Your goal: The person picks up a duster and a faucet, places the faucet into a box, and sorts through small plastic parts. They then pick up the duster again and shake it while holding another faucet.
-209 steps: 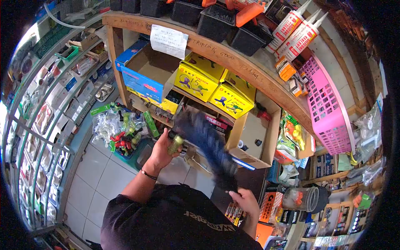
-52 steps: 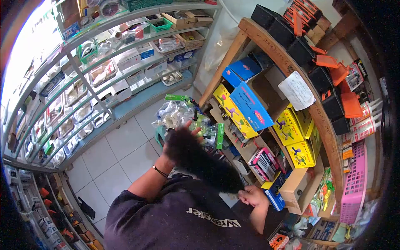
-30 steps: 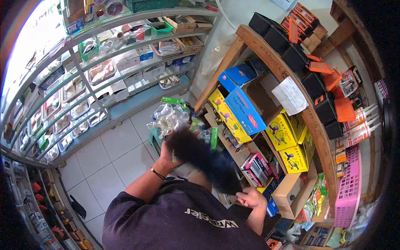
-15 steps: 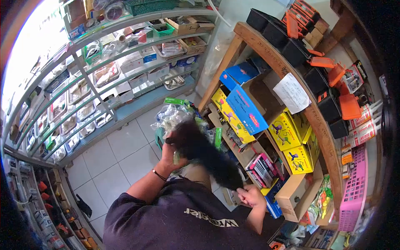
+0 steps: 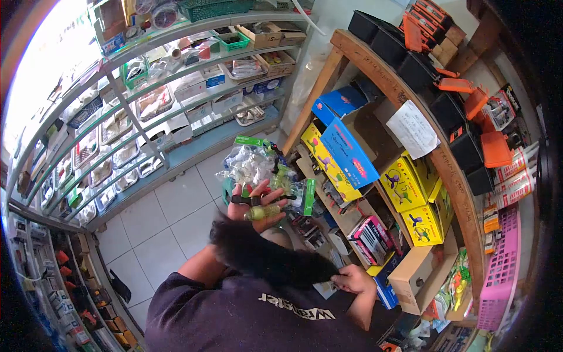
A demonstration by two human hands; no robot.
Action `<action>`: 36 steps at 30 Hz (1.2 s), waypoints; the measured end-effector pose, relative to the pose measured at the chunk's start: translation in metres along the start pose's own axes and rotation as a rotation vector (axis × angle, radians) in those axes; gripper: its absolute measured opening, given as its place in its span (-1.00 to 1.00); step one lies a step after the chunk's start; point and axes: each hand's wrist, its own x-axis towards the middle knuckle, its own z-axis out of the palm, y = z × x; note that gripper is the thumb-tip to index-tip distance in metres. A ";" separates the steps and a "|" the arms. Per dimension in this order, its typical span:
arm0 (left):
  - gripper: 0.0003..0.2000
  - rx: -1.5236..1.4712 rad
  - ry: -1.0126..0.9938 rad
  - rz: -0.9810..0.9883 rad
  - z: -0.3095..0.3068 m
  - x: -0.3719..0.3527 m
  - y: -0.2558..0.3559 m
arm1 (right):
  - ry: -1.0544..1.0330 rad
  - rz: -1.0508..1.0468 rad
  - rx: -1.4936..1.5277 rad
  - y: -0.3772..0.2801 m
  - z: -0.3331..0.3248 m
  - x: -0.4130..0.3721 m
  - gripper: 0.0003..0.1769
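Observation:
A fluffy black duster (image 5: 270, 256) slants across my lap and lower left arm. My right hand (image 5: 350, 278) is closed round its end at the right. My left hand (image 5: 258, 205) is spread with the palm up, and a small translucent yellow-green item (image 5: 262, 212) and a black piece (image 5: 246, 200) lie across its fingers. Just beyond the left hand are plastic bags of white pieces (image 5: 249, 166) and a bag with a green label (image 5: 309, 196).
Metal shelves (image 5: 176, 132) with trays and boxes stand at the left. At the right, a wooden rack (image 5: 404, 82) holds yellow boxes (image 5: 425, 223), an open blue box (image 5: 346, 149) and black bins (image 5: 390, 50). A pink basket (image 5: 498, 270) is at the far right.
The duster's fluffy end has moved down and left, off my left hand. The left hand now shows spread with the small items on it. My right hand still grips the duster.

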 end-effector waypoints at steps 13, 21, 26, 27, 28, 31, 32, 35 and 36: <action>-0.33 -0.556 -0.120 -0.026 0.006 0.014 -0.033 | 0.215 0.081 0.344 0.015 0.011 -0.027 -0.68; -0.41 0.104 -0.054 0.139 0.023 0.024 -0.071 | 0.277 0.215 0.217 0.012 -0.023 -0.048 -0.66; -0.40 0.016 -0.078 0.126 0.036 0.022 -0.101 | 0.123 0.138 0.093 0.031 -0.035 -0.064 -0.69; -0.38 -0.018 0.233 0.125 0.053 0.022 -0.106 | 0.160 0.062 -0.031 0.038 -0.036 -0.064 -0.69; -0.38 -0.015 0.244 0.130 0.047 0.019 -0.112 | 0.192 -0.014 -0.160 0.042 -0.036 -0.065 -0.69; -0.37 0.096 -0.032 0.233 0.020 0.017 -0.120 | 0.202 -0.080 -0.244 0.050 -0.021 -0.060 -0.66; -0.37 0.105 -0.034 0.240 0.011 0.016 -0.120 | 0.208 -0.142 -0.311 0.053 -0.015 -0.058 -0.64; -0.37 0.063 -0.226 0.318 -0.015 0.013 -0.118 | 0.256 -0.090 -0.273 0.069 -0.014 -0.061 -0.59; -0.38 0.042 -0.015 0.388 -0.014 0.006 -0.119 | 0.296 -0.086 -0.207 0.090 -0.012 -0.056 -0.59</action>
